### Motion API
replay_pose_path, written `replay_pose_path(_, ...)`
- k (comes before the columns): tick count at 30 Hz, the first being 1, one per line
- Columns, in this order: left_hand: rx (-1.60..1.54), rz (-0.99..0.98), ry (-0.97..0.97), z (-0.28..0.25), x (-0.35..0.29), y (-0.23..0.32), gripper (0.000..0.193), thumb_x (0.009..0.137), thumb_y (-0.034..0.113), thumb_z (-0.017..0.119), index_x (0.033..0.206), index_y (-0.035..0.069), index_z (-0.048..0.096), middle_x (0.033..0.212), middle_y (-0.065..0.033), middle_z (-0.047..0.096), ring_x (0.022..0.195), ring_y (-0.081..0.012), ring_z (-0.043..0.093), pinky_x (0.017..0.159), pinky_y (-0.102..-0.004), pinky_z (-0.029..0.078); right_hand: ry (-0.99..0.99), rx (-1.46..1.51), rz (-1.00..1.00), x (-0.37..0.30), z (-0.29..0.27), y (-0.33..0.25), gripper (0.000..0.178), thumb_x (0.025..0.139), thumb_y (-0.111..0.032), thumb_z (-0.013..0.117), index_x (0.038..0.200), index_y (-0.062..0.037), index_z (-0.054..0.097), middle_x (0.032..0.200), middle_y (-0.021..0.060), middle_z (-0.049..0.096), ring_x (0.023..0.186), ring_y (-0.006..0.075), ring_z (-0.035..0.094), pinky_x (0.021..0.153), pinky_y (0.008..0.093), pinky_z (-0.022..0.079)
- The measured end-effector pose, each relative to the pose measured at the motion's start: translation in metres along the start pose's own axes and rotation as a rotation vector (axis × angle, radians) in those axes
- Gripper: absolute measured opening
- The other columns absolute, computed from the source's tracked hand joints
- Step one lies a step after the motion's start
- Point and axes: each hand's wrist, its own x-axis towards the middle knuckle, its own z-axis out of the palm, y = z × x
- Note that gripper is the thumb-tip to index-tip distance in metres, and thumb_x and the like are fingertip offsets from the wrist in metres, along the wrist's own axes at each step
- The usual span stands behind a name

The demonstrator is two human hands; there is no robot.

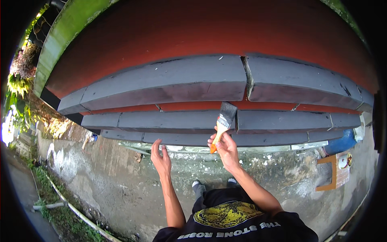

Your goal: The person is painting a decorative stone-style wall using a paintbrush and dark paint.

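Observation:
My right hand grips a flat paintbrush by its pale handle, which ends in orange. Its wide, dark bristles point up and away from me. They overlap the red strip between the upper grey ledge and the middle grey ledge; whether they touch either one I cannot tell. My left hand is raised in front of the lowest grey ledge, fingers apart and holding nothing. A vertical gap with rough edges splits the upper ledge right of centre.
Behind the ledges rises a red wall. On the stained concrete floor to the right stand an open cardboard box with a small container on it and a blue drum. Plants and a pale pipe line the left side.

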Motion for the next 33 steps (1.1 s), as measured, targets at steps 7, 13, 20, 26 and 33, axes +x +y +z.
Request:
replay_pose_path(7, 0.05, 0.159, -0.189, -0.026, 0.107, -0.02, 0.027, 0.096, 0.011, 0.057, 0.119, -0.001, 0.064, 0.127, -0.0181, 0.063, 0.12, -0.0371, 0.059, 0.107, -0.0477, 0.04, 0.251, 0.187, -0.193, 0.042, 0.069, 0.026, 0.046, 0.098, 0.002, 0.054, 0.142, 0.001, 0.04, 0.119, 0.01, 0.053, 0.111, 0.0236, 0.06, 0.105, 0.0456, 0.05)
replay_pose_path(13, 0.2, 0.253, -0.369, -0.034, 0.14, -0.06, 0.029, 0.097, 0.018, 0.058, 0.119, 0.002, 0.065, 0.129, -0.0121, 0.062, 0.123, -0.0325, 0.055, 0.115, -0.053, 0.03, 0.391, 0.19, -0.367, 0.066, 0.099, 0.031, 0.044, 0.099, 0.002, 0.052, 0.141, 0.0004, 0.039, 0.119, 0.0105, 0.051, 0.11, 0.0222, 0.059, 0.105, 0.0458, 0.05)
replay_pose_path(20, 0.14, 0.316, -0.441, -0.042, 0.149, -0.079, 0.029, 0.096, 0.018, 0.059, 0.119, 0.003, 0.066, 0.131, -0.0104, 0.061, 0.125, -0.0311, 0.054, 0.115, -0.0533, 0.028, 0.459, 0.182, -0.531, 0.08, 0.105, 0.016, 0.046, 0.099, 0.0, 0.053, 0.144, -0.0028, 0.039, 0.119, 0.0083, 0.053, 0.109, 0.0205, 0.059, 0.102, 0.0465, 0.051)
replay_pose_path(26, 0.153, 0.255, -0.471, -0.043, 0.145, -0.081, 0.032, 0.096, 0.018, 0.058, 0.125, 0.006, 0.064, 0.139, -0.0079, 0.057, 0.132, -0.029, 0.05, 0.117, -0.0566, 0.024, 0.29, 0.258, -0.556, 0.087, 0.138, 0.026, 0.045, 0.1, -0.002, 0.054, 0.143, -0.0004, 0.038, 0.115, 0.0087, 0.052, 0.105, 0.0191, 0.059, 0.097, 0.0427, 0.055)
replay_pose_path(33, 0.188, 0.286, -0.5, -0.045, 0.145, -0.078, 0.035, 0.095, 0.017, 0.059, 0.128, 0.005, 0.062, 0.141, -0.0085, 0.056, 0.135, -0.029, 0.048, 0.119, -0.057, 0.021, 0.251, 0.016, -0.323, 0.064, 0.161, 0.071, 0.042, 0.1, -0.005, 0.054, 0.14, 0.0024, 0.045, 0.109, 0.0072, 0.056, 0.098, 0.0156, 0.06, 0.093, 0.0361, 0.054)
